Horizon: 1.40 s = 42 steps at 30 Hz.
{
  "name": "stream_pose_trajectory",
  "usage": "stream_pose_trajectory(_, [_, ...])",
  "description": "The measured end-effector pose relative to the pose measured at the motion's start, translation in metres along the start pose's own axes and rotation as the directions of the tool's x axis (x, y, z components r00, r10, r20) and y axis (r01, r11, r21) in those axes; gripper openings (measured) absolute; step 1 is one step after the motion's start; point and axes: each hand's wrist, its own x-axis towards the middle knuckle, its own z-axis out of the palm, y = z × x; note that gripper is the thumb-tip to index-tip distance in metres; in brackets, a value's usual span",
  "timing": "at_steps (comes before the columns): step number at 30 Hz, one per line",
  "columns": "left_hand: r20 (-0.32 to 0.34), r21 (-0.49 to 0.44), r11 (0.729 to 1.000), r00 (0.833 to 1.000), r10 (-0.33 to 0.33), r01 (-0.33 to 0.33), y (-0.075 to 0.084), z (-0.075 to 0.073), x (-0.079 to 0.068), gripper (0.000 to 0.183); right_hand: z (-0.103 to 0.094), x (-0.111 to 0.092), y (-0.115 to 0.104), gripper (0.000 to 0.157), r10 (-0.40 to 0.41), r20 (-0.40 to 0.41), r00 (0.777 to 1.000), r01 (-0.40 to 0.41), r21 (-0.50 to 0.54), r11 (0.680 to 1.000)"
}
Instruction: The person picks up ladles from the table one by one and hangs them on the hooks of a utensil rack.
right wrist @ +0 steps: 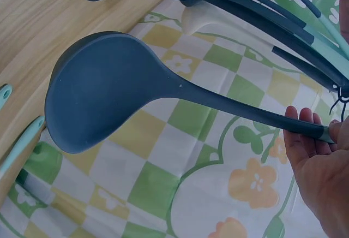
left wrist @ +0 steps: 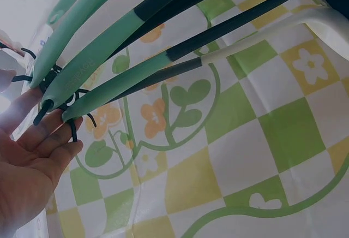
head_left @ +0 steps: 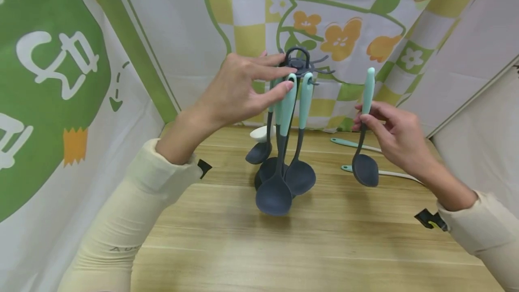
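Note:
In the head view my right hand [head_left: 399,132] pinches a dark ladle [head_left: 366,170] by the lower part of its mint handle, bowl hanging down over the table. The right wrist view shows its deep bowl [right wrist: 103,93] close up. Left of it stands a rotating utensil rack [head_left: 298,66] with a looped top and dark hooks. Several mint-handled dark utensils hang there, among them a front ladle [head_left: 273,195]. My left hand [head_left: 243,84] holds the rack's top, fingers across it and thumb by a handle. In the left wrist view, fingers [left wrist: 49,140] lie against the hooks.
Two utensils with mint handles and white shafts, a far one [head_left: 344,142] and a near one [head_left: 352,169], lie on the wooden table [head_left: 243,247] behind the right hand. A white-bowled utensil [head_left: 259,134] hangs at the rack's back. Patterned cloth [head_left: 247,8] encloses the table.

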Motion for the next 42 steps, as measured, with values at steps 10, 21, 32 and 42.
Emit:
stream_pose_trajectory(10, [-0.002,-0.065,0.998,1.0,0.008,-0.008,-0.006,0.0,0.0,0.025,0.009,0.004,-0.006,0.028,-0.066,0.027,0.997,0.065,0.03,0.997])
stream_pose_trajectory(21, [0.004,-0.102,0.995,1.0,-0.001,0.002,-0.012,0.001,0.001,0.024,0.019,0.011,-0.015,0.028,-0.102,0.045,0.994,0.101,0.037,0.994])
stream_pose_trajectory(32, [-0.013,-0.11,0.994,1.0,0.004,-0.006,-0.015,0.001,0.0,0.024,0.027,0.017,-0.019,0.025,-0.113,0.059,0.992,0.11,0.059,0.992])
stream_pose_trajectory(42, [-0.012,-0.109,0.994,1.0,-0.001,-0.001,-0.014,0.001,0.0,0.024,0.032,0.02,-0.02,0.019,-0.076,0.058,0.995,0.071,0.075,0.995])
